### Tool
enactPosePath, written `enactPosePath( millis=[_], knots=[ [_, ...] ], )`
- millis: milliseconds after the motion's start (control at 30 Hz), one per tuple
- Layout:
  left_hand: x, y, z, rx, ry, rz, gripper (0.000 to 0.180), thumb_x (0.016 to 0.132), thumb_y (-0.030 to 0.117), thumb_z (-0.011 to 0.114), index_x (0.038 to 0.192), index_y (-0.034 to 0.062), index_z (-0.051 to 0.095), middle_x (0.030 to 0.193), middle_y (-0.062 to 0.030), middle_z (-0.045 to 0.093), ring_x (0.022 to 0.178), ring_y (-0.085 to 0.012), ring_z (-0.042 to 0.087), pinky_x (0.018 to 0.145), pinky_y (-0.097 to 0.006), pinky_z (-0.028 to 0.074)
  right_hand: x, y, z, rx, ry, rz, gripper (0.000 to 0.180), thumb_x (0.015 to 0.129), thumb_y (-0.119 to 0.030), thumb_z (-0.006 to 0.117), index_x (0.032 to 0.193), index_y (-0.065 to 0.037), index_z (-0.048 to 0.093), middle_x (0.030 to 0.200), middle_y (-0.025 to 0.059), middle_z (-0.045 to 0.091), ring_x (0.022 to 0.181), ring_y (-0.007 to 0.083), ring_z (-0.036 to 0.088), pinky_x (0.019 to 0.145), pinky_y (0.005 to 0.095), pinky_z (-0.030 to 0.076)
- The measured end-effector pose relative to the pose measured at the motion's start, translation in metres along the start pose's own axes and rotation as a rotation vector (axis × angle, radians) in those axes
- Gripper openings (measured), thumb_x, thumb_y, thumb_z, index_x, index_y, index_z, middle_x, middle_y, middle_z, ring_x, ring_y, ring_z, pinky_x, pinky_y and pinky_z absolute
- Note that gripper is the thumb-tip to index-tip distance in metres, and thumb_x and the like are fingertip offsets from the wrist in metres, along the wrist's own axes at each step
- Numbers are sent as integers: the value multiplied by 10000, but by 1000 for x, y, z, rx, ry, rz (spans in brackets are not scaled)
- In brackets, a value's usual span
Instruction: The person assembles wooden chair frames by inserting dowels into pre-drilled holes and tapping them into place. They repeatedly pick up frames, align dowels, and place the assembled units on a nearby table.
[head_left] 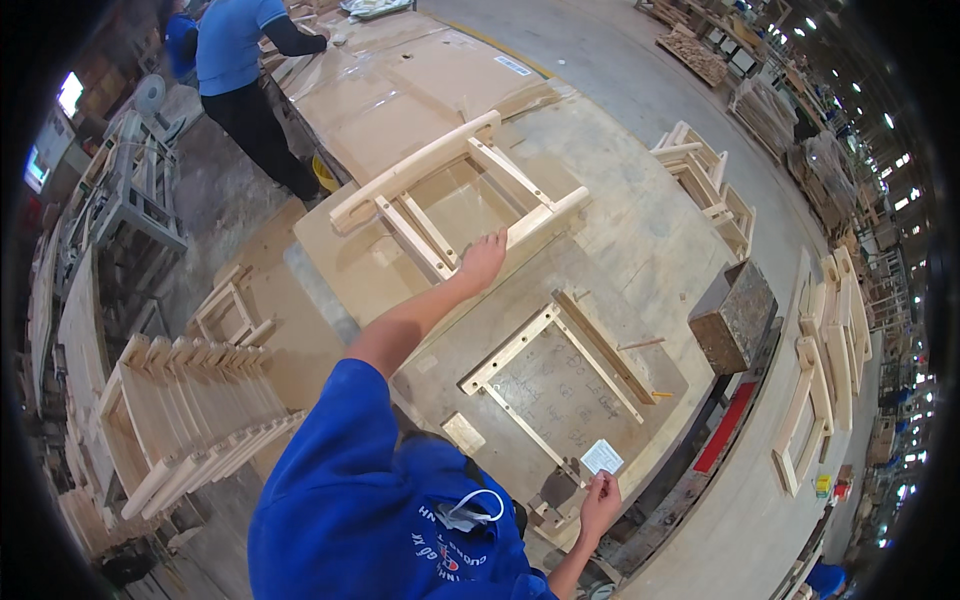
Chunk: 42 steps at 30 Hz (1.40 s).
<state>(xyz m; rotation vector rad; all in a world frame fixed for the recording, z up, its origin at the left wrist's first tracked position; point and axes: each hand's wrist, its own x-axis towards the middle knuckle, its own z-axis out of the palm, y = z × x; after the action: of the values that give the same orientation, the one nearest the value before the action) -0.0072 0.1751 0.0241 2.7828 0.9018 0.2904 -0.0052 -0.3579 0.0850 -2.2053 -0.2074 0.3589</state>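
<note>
My left hand [484, 264] reaches out over the workbench, its fingers closed on the near rail of a pale wooden frame [410, 180]. The frame lies flat, with two long rails joined by crosspieces that have drilled holes. Close to my body, my right hand [600, 504] pinches a small whitish square sheet [602, 457] with faint marks, possibly a label. Below that sheet is a jig board [560, 400] fitted with narrow wooden strips and a darker strip [605, 348]. A small light wood block [463, 433] rests at the board's left.
A worn metal box [733, 317] stands at the bench's right edge. Wooden frames [705, 190] lean beyond it, and more frames [815, 410] lie far right. Stacked frames [195, 420] fill the left. A co-worker in blue [235, 60] stands by a cardboard-covered table [400, 90].
</note>
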Motion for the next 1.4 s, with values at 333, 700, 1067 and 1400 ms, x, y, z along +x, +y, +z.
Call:
enactPosePath(
  millis=[333,700,1067,1400],
  knots=[
    [-12,5,-9,248,94,100,650,816,41,596,1393,-112,342,1102,-248,586,1037,-373,615,968,-430,478,0,-2,45,85,-158,-22,257,985,-192,555,1063,46,610,825,109,654,725,132,621,678,273,522],
    [-10,3,-12,84,-35,62,725,770,46,654,1407,-90,336,1132,-242,570,1025,-376,611,899,-427,507,-3,-10,50,105,-144,14,246,985,-184,560,1055,46,612,803,85,651,715,115,603,680,256,500],
    [56,-162,-65,95,204,-324,632,738,252,772,1239,-35,514,1130,-199,606,1145,-357,538,956,-460,439,-8,0,23,-56,-94,43,246,971,-188,574,1013,45,642,779,75,654,711,109,612,665,258,504],
    [86,-227,-60,43,88,-561,421,820,138,693,1216,74,567,1100,-185,644,1094,-362,579,928,-510,446,-18,12,53,-36,-147,76,234,948,-185,601,1014,34,650,770,81,666,686,122,622,646,267,511]
  ],
)
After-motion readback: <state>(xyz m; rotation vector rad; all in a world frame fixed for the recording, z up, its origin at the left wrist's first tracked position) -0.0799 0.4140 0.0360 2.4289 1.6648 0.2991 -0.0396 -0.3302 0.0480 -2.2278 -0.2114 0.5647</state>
